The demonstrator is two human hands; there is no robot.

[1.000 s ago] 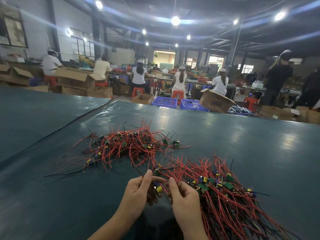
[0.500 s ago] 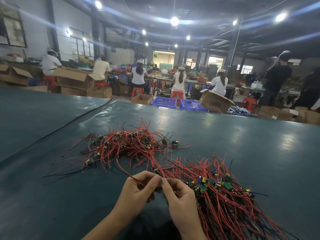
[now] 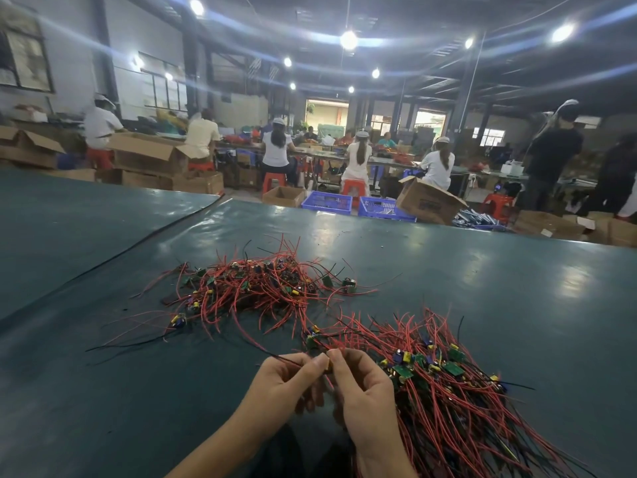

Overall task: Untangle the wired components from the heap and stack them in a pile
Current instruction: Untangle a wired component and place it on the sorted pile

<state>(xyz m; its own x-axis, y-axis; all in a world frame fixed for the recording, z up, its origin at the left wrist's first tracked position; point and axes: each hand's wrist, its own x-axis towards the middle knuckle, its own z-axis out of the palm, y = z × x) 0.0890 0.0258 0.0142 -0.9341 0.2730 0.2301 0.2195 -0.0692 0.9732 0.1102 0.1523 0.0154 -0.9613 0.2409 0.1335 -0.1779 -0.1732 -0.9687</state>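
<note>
My left hand [image 3: 286, 384] and my right hand [image 3: 365, 391] meet with fingers curled, both pinching one small wired part [image 3: 328, 365]. The tidy pile [image 3: 448, 401] lies just beside my right hand. The messy heap [image 3: 262, 284] sits farther off on the green table [image 3: 517, 288].

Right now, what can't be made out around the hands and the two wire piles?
Wired component pinched by left hand and right hand: head view, fingers cover most of it.
Stacked pile: near end cut by the bottom edge.
Heap: single parts too small and tangled to separate.
</note>
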